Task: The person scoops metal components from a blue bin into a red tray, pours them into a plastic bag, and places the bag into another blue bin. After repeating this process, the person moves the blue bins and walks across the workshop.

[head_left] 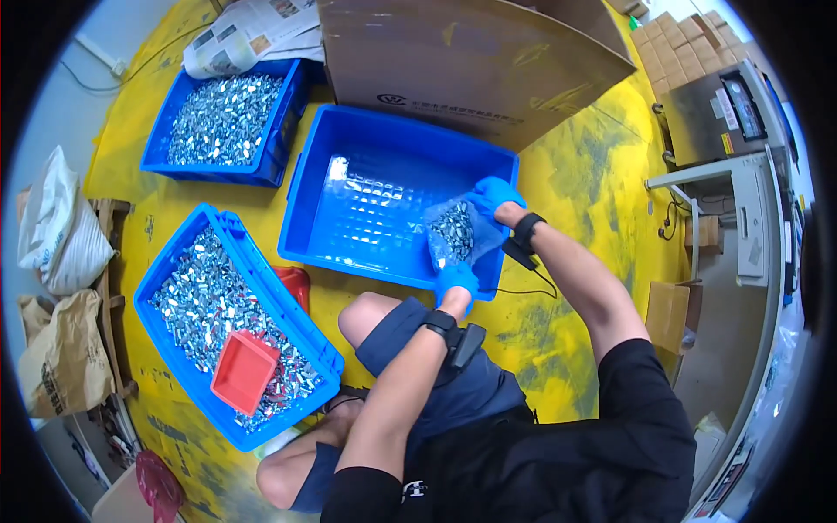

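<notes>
A clear plastic bag (452, 234), partly filled with small shiny metal parts, is over the right end of a large blue bin (301, 196). My right hand (495, 195), in a blue glove, is closed on the bag's upper right part. Lower down, my left hand (457, 281), also gloved in blue, grips the bag's bottom end beside the bin's near rim. No parts show on the bin's glossy floor. Nearest on the left is a blue crate (292, 301) heaped with similar metal parts, and a small red tray (245, 373) rests on that heap.
Another blue crate (277, 161) of metal parts stands at the far left, with newspaper (253, 35) behind it. A big cardboard box (471, 65) rises behind the bin. White sacks (65, 222) lie at the left wall. A metal-topped machine (711, 118) stands at the right.
</notes>
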A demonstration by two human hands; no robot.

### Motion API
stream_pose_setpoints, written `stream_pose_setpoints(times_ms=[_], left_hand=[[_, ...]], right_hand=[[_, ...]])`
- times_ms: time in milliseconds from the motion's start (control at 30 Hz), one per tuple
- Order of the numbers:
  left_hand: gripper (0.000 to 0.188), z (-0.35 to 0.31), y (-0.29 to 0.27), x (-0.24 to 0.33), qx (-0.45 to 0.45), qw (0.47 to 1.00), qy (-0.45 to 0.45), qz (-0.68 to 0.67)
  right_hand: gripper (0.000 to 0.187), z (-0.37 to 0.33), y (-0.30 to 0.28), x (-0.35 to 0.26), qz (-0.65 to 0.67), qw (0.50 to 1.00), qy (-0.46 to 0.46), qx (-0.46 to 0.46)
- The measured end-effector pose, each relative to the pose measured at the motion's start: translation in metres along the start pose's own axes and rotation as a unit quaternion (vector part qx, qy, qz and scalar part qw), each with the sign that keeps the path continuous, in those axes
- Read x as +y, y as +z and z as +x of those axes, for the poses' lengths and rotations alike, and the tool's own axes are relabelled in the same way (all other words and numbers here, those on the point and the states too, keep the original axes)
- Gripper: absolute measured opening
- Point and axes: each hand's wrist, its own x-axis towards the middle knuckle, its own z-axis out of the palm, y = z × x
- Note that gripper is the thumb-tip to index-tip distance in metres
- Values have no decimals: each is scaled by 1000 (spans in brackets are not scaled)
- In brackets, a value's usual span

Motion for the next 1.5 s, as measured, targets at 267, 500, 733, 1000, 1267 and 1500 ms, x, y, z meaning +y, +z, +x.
stream_pose_setpoints(times_ms=[267,500,733,1000,1267,1500], left_hand=[[33,37,-8,21,57,728,344,590],[37,-110,-70,233,30,797,281,534],[31,-225,-279,239,307,843,178,403],[39,-233,-339,119,450,741,208,452],[32,-241,-318,168,458,704,350,415],[57,-194,-318,124,585,719,190,324]], right_hand=[[27,-3,14,-1,-196,966,117,-121],[32,15,-26,8,-130,948,-7,-290],[25,43,-23,-226,219,946,-201,-129],[42,-23,91,-438,-122,810,-537,-203],[49,1,88,-423,71,789,-393,-466],[42,52,51,-454,27,896,-426,-126]])
